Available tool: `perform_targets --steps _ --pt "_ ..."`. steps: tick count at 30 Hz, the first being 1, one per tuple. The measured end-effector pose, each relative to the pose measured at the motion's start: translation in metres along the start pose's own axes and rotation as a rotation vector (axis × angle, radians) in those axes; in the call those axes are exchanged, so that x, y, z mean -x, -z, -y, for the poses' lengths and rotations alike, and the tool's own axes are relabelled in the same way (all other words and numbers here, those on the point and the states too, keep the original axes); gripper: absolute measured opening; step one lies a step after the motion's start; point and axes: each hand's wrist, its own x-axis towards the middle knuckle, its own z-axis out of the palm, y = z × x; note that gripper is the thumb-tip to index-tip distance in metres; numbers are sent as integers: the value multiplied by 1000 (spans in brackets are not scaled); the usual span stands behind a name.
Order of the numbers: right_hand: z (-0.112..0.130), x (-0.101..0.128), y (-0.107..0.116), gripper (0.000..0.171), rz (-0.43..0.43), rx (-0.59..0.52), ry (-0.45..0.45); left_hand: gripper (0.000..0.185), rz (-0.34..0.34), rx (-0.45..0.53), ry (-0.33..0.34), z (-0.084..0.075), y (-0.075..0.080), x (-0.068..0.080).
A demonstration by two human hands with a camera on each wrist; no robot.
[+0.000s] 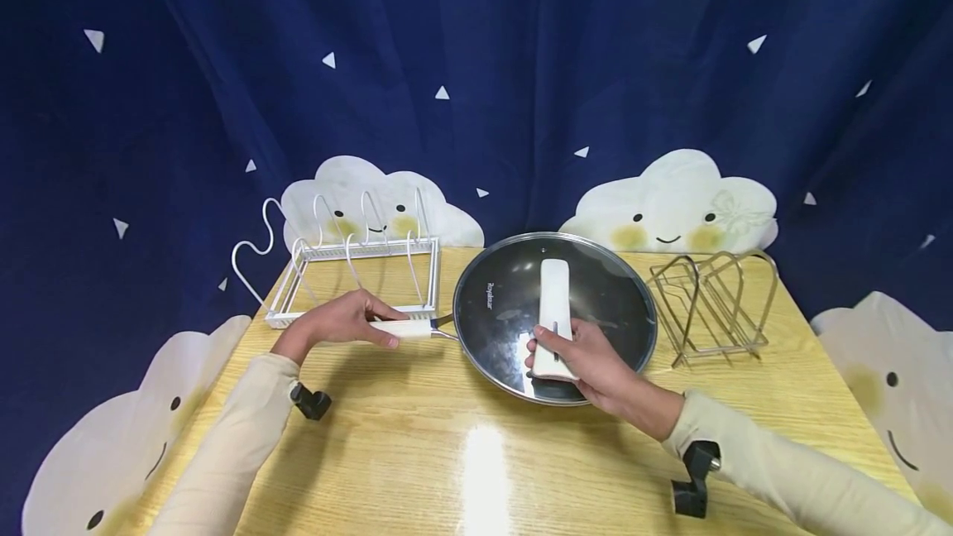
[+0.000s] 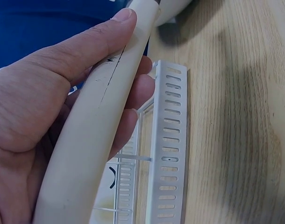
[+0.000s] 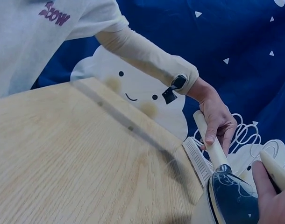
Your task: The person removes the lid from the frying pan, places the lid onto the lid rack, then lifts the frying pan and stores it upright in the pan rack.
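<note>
Centrally on the wooden table [image 1: 417,445]: frying pan [image 1: 484,321] under glass lid [image 1: 596,288]. Left hand [image 1: 342,319] fingers wrap the pan handle [image 1: 405,327]; right hand [image 1: 596,362] grasps the lid handle [image 1: 554,304]. White rack [image 1: 357,271] just beside.

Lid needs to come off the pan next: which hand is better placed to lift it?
Right. The right hand already grips the lid's white handle, while the left hand holds the pan handle, likely steadying it.

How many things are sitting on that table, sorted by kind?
Racks: 2, a white rack and a metal rack
Pans: 1, the pan
Lids: 1, the glass lid
Total: 4
</note>
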Motion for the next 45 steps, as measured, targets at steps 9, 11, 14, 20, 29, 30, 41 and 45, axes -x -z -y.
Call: perform_targets --steps 9,11,14,20,29,30,41,45 --pt "3 3 -9 40 -12 -19 -29 43 -1 -17 12 -1 0 1" --pt "3 4 -10 40 -20 -10 -23 42 0 -8 13 -2 0 1" --pt "3 5 -11 42 -33 -6 -14 40 4 -6 8 -3 0 0" --pt "-1 4 -12 40 -63 -23 1 40 1 -14 8 -3 0 1" --pt "-4 4 -12 39 -83 -15 32 42 -1 -27 4 -3 0 1" --pt "-4 3 -11 39 -82 -14 36 43 -2 -27 4 -2 0 0" --pt "-5 3 -10 38 -71 -15 57 42 4 -22 1 -5 1 0" --pt "-6 4 -10 37 -64 -10 67 42 3 -16 7 -5 0 1"
